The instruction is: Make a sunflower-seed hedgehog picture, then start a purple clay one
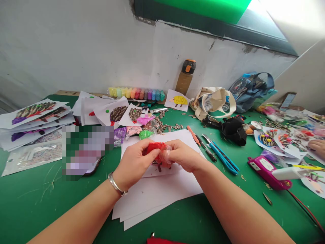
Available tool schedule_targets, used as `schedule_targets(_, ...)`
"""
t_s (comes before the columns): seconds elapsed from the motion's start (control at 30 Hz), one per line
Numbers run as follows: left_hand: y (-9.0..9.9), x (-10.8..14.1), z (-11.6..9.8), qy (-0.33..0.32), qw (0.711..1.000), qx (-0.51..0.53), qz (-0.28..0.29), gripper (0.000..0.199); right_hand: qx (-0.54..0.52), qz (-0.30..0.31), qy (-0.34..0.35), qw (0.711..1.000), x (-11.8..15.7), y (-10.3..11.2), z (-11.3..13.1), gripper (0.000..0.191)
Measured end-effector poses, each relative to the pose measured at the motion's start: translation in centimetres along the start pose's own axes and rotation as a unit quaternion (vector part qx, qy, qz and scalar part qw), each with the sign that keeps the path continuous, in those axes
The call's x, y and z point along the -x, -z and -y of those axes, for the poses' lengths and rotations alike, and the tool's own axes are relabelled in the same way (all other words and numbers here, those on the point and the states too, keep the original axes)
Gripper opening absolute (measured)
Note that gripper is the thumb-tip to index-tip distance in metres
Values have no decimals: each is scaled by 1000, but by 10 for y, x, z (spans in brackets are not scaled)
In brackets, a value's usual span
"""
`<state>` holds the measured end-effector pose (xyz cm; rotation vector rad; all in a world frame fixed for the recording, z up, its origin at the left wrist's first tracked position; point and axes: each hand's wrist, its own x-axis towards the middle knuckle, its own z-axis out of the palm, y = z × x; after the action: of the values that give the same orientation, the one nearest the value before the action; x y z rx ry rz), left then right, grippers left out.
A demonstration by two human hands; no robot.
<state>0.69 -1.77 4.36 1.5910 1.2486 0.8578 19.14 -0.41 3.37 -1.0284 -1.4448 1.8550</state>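
My left hand (pixel 134 164), with a silver bangle (pixel 116 184) at its wrist, and my right hand (pixel 181 156) meet over a stack of white paper (pixel 157 196). Between their fingers they pinch a lump of red modelling clay (pixel 152 148). A clear plastic wrapper (pixel 164 156) clings to the clay's right side. Just beyond my fingers lies a lump of green clay (pixel 146 134), next to loose sunflower seeds (pixel 162 125). Paper sheets with seed-covered hedgehog pictures (pixel 118 113) spread across the far left.
The green cutting mat (pixel 33 189) holds blue-handled scissors (pixel 220 156), a pink glue gun (pixel 269 173) and a pixelated patch (pixel 87 152). A co-worker's hand (pixel 317 149) enters at the right edge. A row of coloured clay packs (pixel 135 94), a bottle (pixel 185 76) and bags stand along the wall.
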Motion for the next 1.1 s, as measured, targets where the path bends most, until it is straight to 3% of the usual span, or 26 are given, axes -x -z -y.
schedule_targets(0.3,-1,2,-4,-12,1000,-19,-22,21,56,-29,-44,997,1,-7,9,7)
schedule_targets(0.47,4,0,-10,7,999,5,-53,23,-10,-6,-59,998,5,4,12,11)
schedule_targets(0.63,5,-1,-13,4,998,48,-51,24,-62,13,-43,997,8,12,13,12)
schedule_targets(0.87,6,-1,-13,-2,996,49,-71,23,-92,10,-43,995,7,16,12,22)
schedule_targets(1.1,1,0,-10,-1,998,27,-58,20,-33,8,-64,997,3,11,5,38)
